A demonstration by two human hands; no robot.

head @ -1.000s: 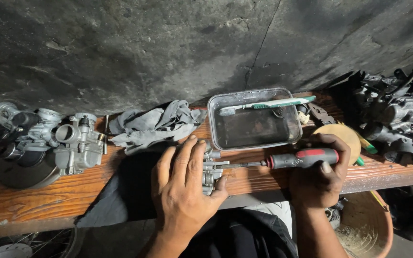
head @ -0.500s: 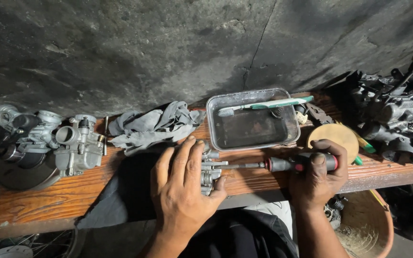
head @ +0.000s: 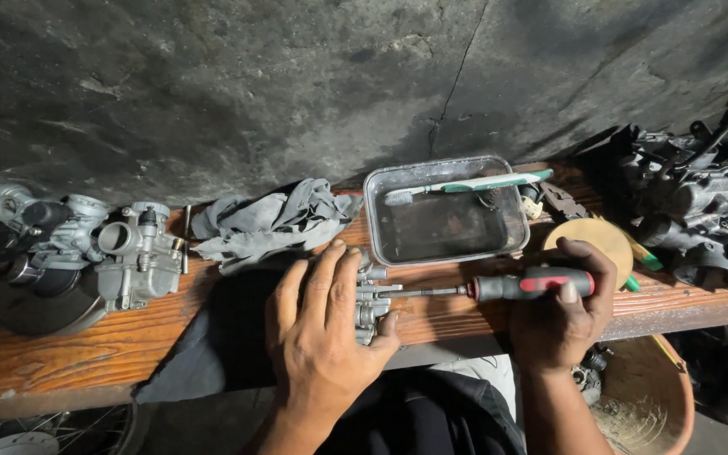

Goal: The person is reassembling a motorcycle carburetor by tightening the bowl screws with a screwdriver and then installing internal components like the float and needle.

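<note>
Small silver cast-metal carburetor part (head: 370, 297), ports and fittings sticking out, lying on the wooden table (head: 86, 354) under the left hand (head: 323, 337), pinned by palm and thumb. Screwdriver (head: 499, 287), black handle with red insert, thin steel shaft, lying level, gripped in the right hand (head: 562, 316), tip at the part's right side, between both hands.

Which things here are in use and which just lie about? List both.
In use: left hand, small metal part, right hand, screwdriver.
Lying about: grey rag, metal tray, toothbrush, carburetor, round yellow pad.
</note>
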